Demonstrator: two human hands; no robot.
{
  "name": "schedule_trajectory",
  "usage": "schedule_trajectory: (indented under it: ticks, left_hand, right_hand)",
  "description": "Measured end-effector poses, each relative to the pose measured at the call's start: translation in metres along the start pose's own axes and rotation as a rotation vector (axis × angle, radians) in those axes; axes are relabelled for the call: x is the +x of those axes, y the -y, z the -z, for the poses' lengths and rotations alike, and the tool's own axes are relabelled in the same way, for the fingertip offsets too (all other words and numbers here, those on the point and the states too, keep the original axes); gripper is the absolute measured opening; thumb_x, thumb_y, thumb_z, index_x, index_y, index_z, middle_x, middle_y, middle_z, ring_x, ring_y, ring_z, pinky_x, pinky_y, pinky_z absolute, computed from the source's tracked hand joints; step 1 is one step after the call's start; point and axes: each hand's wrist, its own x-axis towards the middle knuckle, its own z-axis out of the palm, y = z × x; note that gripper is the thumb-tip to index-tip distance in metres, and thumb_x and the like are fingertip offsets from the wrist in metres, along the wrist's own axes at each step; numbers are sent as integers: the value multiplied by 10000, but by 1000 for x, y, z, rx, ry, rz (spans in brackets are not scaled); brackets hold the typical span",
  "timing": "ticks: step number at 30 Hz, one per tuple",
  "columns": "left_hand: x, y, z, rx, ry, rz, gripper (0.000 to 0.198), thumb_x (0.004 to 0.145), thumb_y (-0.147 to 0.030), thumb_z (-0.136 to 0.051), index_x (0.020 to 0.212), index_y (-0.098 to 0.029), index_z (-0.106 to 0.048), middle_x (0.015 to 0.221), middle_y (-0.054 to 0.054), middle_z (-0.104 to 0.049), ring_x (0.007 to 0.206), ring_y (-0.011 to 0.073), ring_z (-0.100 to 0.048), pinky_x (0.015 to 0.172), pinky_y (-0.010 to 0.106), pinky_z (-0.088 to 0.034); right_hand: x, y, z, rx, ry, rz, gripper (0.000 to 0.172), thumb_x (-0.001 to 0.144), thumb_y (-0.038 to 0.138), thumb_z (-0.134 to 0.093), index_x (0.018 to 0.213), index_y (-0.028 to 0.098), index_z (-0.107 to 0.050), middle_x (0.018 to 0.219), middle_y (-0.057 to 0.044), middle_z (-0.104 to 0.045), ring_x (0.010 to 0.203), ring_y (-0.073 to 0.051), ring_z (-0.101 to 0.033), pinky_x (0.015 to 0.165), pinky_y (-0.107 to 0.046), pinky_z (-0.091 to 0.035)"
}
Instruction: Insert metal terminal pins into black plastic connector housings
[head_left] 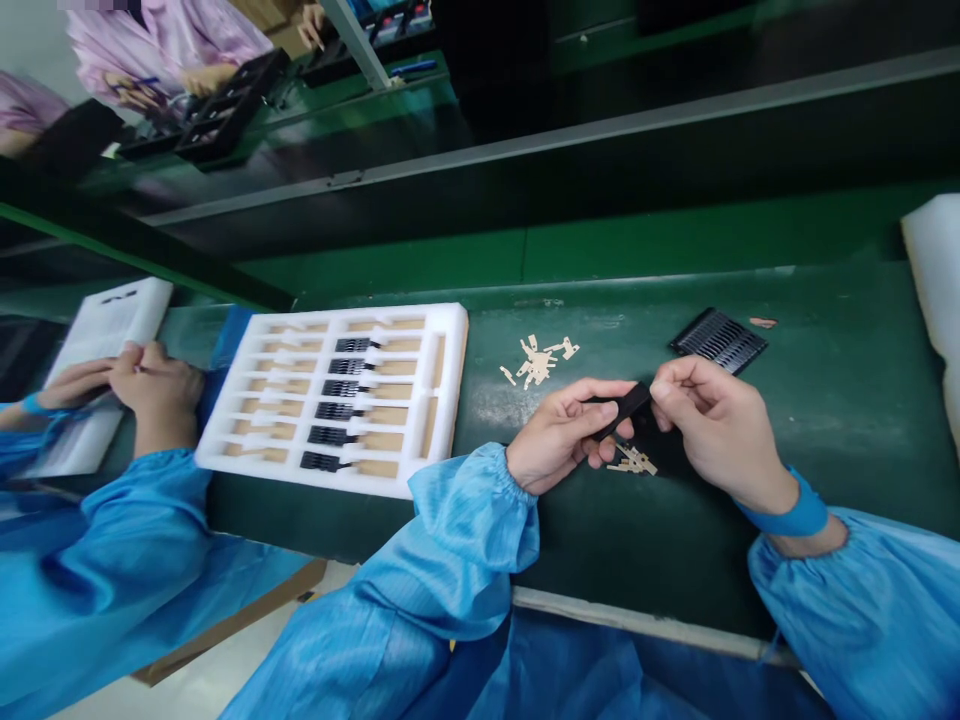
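My left hand (566, 425) is closed round a narrow black block (636, 400), holding it tilted above the green bench. At its upper end is my right hand (712, 425), thumb and forefinger pinched together; whatever is between those fingertips is too small to make out. Below the hands lies a small heap of cream-coloured flat pieces (636, 460). A bigger scatter of the same cream pieces (538, 365) is just beyond my left hand. Behind my right hand rests a black slotted part (720, 340).
Left of my arm stands a white foam tray (459, 370) with several black comb-like parts in its slots. A co-worker's hands (154, 385) rest at another white foam piece (97, 450). Further foam (937, 280) stands at the right edge. People in pink work across the bench.
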Motion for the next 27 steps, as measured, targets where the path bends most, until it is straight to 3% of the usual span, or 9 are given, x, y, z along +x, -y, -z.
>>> schedule_trajectory:
  ticks: [3, 6, 9, 13, 17, 21, 24, 27]
  left_hand:
    - [0, -1, 0, -10, 0, -6, 510, 834, -367, -812, 1251, -131, -638, 826, 31, -677, 528, 47, -585, 440, 128, -398]
    - [0, -2, -2, -31, 8, -1, 486, 829, -362, -819, 1207, -121, -631, 813, 27, -675, 516, 46, -582, 428, 121, -398]
    - [0, -2, -3, -44, 24, 12, 445, 819, -367, -827, 1120, -123, -609, 810, 23, -676, 511, 56, -594, 409, 120, -400]
    - [0, -1, -2, -37, 72, 42, 427, 811, -383, -829, 1050, -129, -581, 793, 19, -676, 509, 66, -601, 398, 122, -407]
    - [-1, -1, -2, -18, 110, 83, 456, 798, -407, -836, 1052, -135, -572, 758, 19, -679, 497, 79, -597, 391, 131, -409]
    - [-2, -2, -1, -17, 117, 94, 466, 790, -419, -843, 1040, -140, -565, 747, 14, -670, 482, 74, -583, 385, 128, -401]
    - [-2, -2, -1, -26, 113, 98, 444, 813, -404, -828, 1060, -145, -565, 760, 11, -665, 471, 63, -568, 376, 119, -378]
    - [-2, -1, -1, -57, 116, 82, 410, 831, -381, -815, 1074, -142, -586, 765, 8, -655, 455, 48, -550, 364, 113, -340]
  right_hand:
    - [2, -1, -1, 39, -27, -24, 207, 932, 404, -678, 895, 209, -622, 632, 32, -546, 561, -113, -509, 555, -239, -419]
    - [1, 0, -3, 88, -61, -19, 265, 954, 452, -650, 1080, 219, -655, 701, 27, -550, 574, -116, -500, 552, -249, -417]
    - [-4, 1, -8, 105, 69, -53, 353, 970, 498, -620, 1177, 219, -684, 685, 12, -564, 580, -131, -494, 553, -266, -410]
    - [-12, -1, -15, 321, 158, -188, 325, 925, 506, -678, 1052, 211, -729, 653, -1, -577, 560, -134, -483, 525, -271, -384]
    - [-16, 2, -19, 591, 145, -325, 285, 867, 490, -733, 871, 206, -713, 575, 38, -442, 508, -121, -462, 516, -270, -396]
    - [-14, 6, -22, 681, 136, -403, 283, 874, 478, -728, 822, 200, -714, 549, 60, -358, 474, -101, -425, 529, -269, -436]
    - [-14, 5, -22, 697, 144, -407, 323, 915, 515, -678, 848, 201, -721, 564, 56, -368, 482, -103, -437, 524, -266, -436]
    - [-16, 0, -22, 611, 169, -295, 336, 927, 536, -667, 960, 207, -729, 615, 35, -455, 521, -110, -473, 508, -253, -406]
